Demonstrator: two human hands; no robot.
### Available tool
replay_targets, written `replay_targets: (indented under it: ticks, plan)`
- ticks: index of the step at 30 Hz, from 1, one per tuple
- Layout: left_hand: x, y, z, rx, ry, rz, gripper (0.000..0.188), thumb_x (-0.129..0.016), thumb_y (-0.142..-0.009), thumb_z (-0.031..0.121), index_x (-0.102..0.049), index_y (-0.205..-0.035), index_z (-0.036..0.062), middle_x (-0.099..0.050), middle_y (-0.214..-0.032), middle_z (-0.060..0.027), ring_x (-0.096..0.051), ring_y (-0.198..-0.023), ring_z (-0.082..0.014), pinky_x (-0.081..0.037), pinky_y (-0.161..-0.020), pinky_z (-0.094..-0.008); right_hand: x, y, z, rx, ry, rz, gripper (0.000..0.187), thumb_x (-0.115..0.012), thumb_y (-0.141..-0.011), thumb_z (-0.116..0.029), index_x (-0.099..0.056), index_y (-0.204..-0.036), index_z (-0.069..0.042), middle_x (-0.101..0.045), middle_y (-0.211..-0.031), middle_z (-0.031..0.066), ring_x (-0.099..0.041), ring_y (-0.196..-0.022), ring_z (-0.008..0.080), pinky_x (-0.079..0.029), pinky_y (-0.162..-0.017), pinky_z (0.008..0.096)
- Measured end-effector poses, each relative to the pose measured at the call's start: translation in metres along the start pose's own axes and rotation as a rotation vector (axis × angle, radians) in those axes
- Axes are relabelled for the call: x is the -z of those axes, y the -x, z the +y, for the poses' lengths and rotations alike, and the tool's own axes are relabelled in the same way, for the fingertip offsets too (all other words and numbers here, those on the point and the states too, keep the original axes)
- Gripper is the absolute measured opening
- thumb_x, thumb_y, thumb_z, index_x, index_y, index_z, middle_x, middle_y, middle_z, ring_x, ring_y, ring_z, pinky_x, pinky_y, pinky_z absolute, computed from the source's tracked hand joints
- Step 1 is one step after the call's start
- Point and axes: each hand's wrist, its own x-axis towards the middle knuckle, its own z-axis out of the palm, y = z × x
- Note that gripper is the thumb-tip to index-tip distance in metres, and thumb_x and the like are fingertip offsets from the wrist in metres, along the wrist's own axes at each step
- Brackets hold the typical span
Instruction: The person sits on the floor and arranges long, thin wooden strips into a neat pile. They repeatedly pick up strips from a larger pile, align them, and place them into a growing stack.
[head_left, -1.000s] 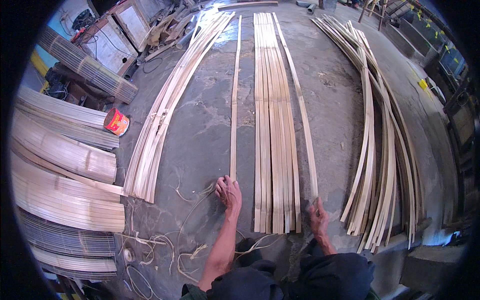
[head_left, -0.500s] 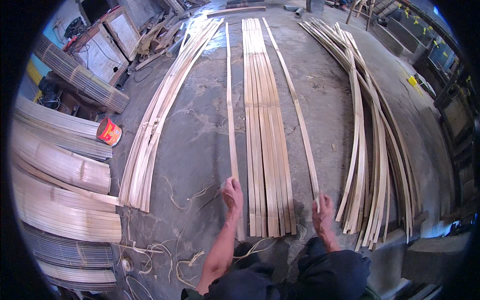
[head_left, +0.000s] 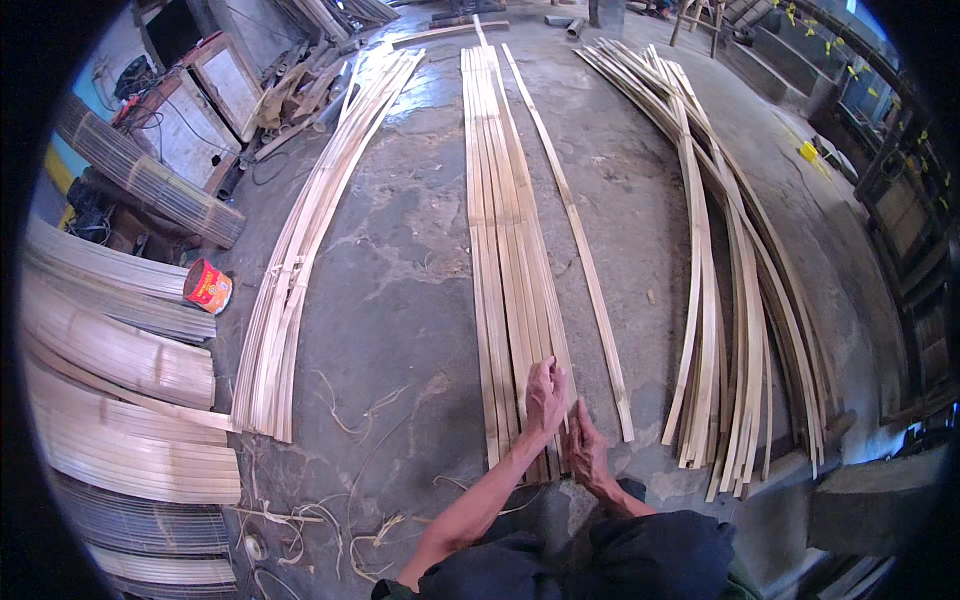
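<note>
the left hand (head_left: 545, 400) is over the near part of a row of pale bamboo strips (head_left: 505, 250), fingers curled in a narrow grip; whether a strip is pinched under them cannot be told. its forearm crosses the row's near left corner. just beside it, the right hand (head_left: 590, 450) lies along the row's right edge, fingers nearly straight and close together, the tips next to the outermost strip; whether they hold it cannot be told either.

the row runs lengthwise down the middle of the grey concrete floor (head_left: 420, 330), its strips side by side, its near end close to the person's dark-clothed knees (head_left: 650, 555). at the far end one strip sticks out beyond the others. a single strip (head_left: 572, 212) lies apart, right of the row, slanting toward the floor's near edge.

toward the floor's right edge, a loose pile of strips (head_left: 745, 300) spreads, some crossing. left of the row is a narrower bundle of strips (head_left: 280, 340). along the floor's left edge are slatted panels (head_left: 120, 340) and a red tin (head_left: 208, 287), with a rolled slatted mat (head_left: 150, 180) toward the far left corner. thin fibre strands (head_left: 378, 538) lie near the left forearm.
</note>
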Motion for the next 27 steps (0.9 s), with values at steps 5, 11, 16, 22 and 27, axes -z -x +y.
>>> replay_targets:
  ticks: [5, 11, 16, 22, 27]
  plan:
    - [-0.002, 0.031, -0.013, -0.195, -0.517, -0.21, 0.052, -0.058, -0.09, 0.021, -0.044, -0.135, -0.0007, -0.042, -0.14, -0.0213, -0.04, -0.13, -0.0365, -0.028, -0.11, -0.0513, 0.013, -0.008, 0.039, -0.336, -0.1, -0.115, 0.047, -0.044, -0.104, -0.028, -0.036, -0.149, -0.019, -0.054, -0.064, 0.0056, -0.051, -0.051, 0.0125, -0.046, -0.048, 0.0314]
    - [0.009, 0.047, -0.025, -0.312, -0.691, -0.444, 0.061, -0.049, -0.095, 0.029, -0.032, -0.147, 0.0027, -0.028, -0.155, -0.0146, -0.025, -0.143, -0.0316, -0.017, -0.116, -0.0519, 0.008, -0.013, 0.024, -0.509, -0.344, -0.127, 0.046, -0.046, -0.103, -0.026, -0.039, -0.147, -0.011, -0.053, -0.066, 0.001, -0.048, -0.053, 0.0085, -0.044, -0.046, 0.026]
    - [0.008, 0.047, -0.03, -0.338, -0.745, -0.44, 0.059, -0.046, -0.095, 0.03, -0.034, -0.146, 0.0027, -0.026, -0.156, -0.0142, -0.024, -0.144, -0.0318, -0.016, -0.116, -0.0523, 0.002, 0.002, 0.017, -0.463, -0.292, -0.111, 0.046, -0.047, -0.103, -0.023, -0.041, -0.145, -0.006, -0.055, -0.071, 0.0015, -0.049, -0.056, 0.008, -0.044, -0.049, 0.0253]
    - [0.009, 0.046, -0.028, -0.298, -0.598, -0.378, 0.054, -0.043, -0.098, 0.029, -0.038, -0.144, 0.0021, -0.032, -0.153, -0.0165, -0.029, -0.141, -0.0331, -0.018, -0.116, -0.0501, 0.001, 0.003, 0.025, -0.423, -0.368, -0.076, 0.046, -0.046, -0.103, -0.019, -0.038, -0.147, -0.01, -0.049, -0.069, -0.002, -0.044, -0.055, 0.0051, -0.042, -0.047, 0.0222]
    - [0.023, 0.016, -0.012, 0.166, 0.175, -0.148, 0.051, -0.037, -0.104, 0.036, -0.043, -0.138, -0.0012, -0.055, -0.131, -0.0212, -0.053, -0.122, -0.0368, -0.04, -0.105, -0.0461, -0.007, 0.012, 0.019, -0.056, -0.291, -0.058, 0.047, -0.045, -0.103, -0.013, -0.035, -0.149, -0.01, -0.049, -0.069, -0.0033, -0.043, -0.055, 0.0043, -0.041, -0.048, 0.0216]
